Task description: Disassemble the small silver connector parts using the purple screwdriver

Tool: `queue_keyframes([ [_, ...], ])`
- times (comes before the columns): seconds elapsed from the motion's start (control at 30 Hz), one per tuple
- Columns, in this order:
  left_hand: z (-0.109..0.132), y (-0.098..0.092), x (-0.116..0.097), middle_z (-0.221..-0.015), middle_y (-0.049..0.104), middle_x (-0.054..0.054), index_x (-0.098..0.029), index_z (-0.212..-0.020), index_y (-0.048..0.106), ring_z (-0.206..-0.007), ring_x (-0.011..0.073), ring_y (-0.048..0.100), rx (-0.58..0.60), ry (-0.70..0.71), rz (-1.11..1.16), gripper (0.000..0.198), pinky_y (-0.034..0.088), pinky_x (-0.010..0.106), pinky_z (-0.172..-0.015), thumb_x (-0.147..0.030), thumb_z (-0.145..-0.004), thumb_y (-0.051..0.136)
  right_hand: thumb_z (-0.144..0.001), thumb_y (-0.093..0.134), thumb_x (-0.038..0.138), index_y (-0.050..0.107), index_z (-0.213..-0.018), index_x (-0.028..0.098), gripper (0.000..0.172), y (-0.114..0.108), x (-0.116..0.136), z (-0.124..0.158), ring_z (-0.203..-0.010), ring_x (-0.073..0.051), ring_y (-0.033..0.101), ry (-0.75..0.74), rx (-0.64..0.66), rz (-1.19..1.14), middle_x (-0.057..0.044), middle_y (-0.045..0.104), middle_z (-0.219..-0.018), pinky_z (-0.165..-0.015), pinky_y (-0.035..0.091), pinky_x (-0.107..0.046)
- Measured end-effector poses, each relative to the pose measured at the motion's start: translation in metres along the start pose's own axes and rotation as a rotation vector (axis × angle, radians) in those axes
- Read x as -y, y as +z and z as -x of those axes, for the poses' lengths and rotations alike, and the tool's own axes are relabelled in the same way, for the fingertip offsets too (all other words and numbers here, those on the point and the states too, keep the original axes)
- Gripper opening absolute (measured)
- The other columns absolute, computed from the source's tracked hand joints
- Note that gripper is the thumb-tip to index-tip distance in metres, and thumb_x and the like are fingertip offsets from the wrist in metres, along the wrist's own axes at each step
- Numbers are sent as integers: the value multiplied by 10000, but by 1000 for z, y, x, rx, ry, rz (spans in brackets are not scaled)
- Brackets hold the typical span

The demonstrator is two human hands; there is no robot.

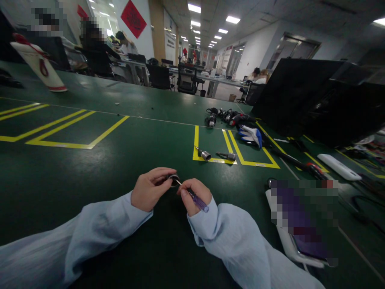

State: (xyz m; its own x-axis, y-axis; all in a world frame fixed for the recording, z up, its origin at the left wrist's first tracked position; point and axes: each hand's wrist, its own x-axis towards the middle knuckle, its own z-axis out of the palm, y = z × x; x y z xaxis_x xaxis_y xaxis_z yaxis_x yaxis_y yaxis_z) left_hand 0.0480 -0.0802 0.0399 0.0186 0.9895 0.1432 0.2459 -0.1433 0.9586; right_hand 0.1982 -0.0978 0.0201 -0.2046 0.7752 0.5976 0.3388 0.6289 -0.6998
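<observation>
Between the thumb and fingers of my left hand (152, 188) is a small round metal part (173, 179) with a dark opening facing right. My right hand (197, 194) grips a screwdriver (199, 202) with a see-through purple handle. The screwdriver's thin shaft points up and left, its tip at the round part's opening; whether it touches inside cannot be made out. Beyond my hands, two metal cylinders with thin stems lie on the table, one silver cylinder (205, 155) at the left and another cylinder (231, 157) at the right, both near a yellow tape line.
The green table (135, 160) carries yellow tape outlines. Further back lie dark cabled parts (212, 120) and a blue-white glove (252, 135). At right are a phone (303, 220), a white power strip (339, 166) and a large black box (300, 96). People sit in the background.
</observation>
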Motion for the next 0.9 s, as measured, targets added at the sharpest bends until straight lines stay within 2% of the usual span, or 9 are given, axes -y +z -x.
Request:
queue_keyframes([
  [0.3,1,0,-3,-880,674,73,-146,-809,682,-790,193,635,-46,14,-108,250,527,324,-754,-231,-605,565,-721,411,153,500,-657,182,114,5,5,3,-567,-127,499,-191,-57,111,-15,550,-585,-571,407,-240],
  [0.47,3,-1,-5,-897,675,83,-133,-836,677,-809,199,634,-34,18,-126,274,519,338,-779,-237,-613,559,-705,424,139,499,-683,178,87,4,4,4,-596,-133,501,-205,11,144,-23,558,-614,-590,408,-246],
  [0.9,2,0,-5,-831,689,63,-146,-777,674,-770,201,640,-22,-23,-34,224,531,325,-733,-237,-588,596,-721,418,126,493,-704,182,95,5,5,5,-616,-147,507,-176,74,186,-38,569,-638,-606,413,-258],
])
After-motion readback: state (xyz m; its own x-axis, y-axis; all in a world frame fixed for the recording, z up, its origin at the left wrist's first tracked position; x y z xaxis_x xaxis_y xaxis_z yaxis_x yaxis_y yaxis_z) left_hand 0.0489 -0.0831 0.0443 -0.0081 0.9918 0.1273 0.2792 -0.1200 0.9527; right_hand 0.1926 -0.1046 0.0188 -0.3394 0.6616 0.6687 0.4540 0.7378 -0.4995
